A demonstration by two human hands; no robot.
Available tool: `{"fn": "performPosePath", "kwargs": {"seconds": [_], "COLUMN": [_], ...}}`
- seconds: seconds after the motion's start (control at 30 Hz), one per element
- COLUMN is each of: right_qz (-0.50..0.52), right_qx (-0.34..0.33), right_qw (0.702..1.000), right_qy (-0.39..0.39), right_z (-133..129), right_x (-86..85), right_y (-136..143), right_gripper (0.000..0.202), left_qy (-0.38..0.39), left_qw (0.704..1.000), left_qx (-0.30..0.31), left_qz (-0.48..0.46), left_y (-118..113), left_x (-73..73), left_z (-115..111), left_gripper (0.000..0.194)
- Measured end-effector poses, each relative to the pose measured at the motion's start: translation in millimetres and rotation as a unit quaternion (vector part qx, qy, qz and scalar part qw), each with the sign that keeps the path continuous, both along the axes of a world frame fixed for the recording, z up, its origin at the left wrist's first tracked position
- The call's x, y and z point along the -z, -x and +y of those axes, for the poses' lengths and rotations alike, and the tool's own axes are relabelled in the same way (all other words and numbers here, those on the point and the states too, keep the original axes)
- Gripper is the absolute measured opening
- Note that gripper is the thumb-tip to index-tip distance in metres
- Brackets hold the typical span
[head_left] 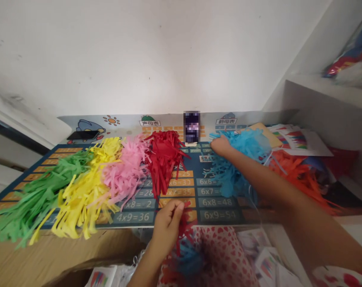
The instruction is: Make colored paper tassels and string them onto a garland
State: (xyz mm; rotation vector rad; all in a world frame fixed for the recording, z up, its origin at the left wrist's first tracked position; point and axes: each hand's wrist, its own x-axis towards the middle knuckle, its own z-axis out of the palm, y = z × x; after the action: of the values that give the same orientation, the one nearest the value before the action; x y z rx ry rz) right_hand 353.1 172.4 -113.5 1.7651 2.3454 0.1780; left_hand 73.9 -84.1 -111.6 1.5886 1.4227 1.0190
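Note:
My left hand (169, 219) is closed at the table's front edge, pinching a red paper tassel (185, 225); a blue tassel (188, 257) hangs below it, over the lap. My right hand (221, 146) reaches to the back left edge of the light blue tassel pile (243, 155), its fingers closed at the strips; what they hold is too small to tell. Left of it lie red (164, 153), pink (127, 171), yellow (79, 203) and green (40, 195) tassel piles. Orange tassels (300, 177) lie to the right, partly behind my right forearm.
A phone (192, 126) stands upright at the back, and a dark phone (84, 134) lies at the back left. Printed cards (306, 139) are stacked at the back right. Below the mat (134, 217) are a box with packets (103, 276) and more cards (269, 265).

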Motion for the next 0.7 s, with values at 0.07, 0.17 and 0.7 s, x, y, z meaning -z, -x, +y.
{"fn": "performPosePath", "kwargs": {"seconds": [0.07, 0.17, 0.7], "right_qz": [0.016, 0.061, 0.563], "right_qx": [0.004, -0.008, 0.084], "right_qw": [1.0, 0.998, 0.812], "right_qy": [-0.005, -0.026, -0.13], "right_z": [-0.7, -8.5, -51.5], "right_x": [-2.5, -13.9, -22.9], "right_y": [0.0, -0.2, -18.5], "right_gripper": [0.017, 0.02, 0.027], "left_qy": [-0.001, -0.001, -0.005], "left_qw": [1.0, 1.0, 0.998], "left_qx": [-0.003, -0.007, -0.026], "left_qz": [-0.01, -0.028, -0.053], "left_y": [-2.6, -4.6, -13.4], "left_x": [-0.9, -2.0, -3.4], "left_z": [1.2, 2.5, 2.5], "left_gripper": [0.041, 0.039, 0.035]}}
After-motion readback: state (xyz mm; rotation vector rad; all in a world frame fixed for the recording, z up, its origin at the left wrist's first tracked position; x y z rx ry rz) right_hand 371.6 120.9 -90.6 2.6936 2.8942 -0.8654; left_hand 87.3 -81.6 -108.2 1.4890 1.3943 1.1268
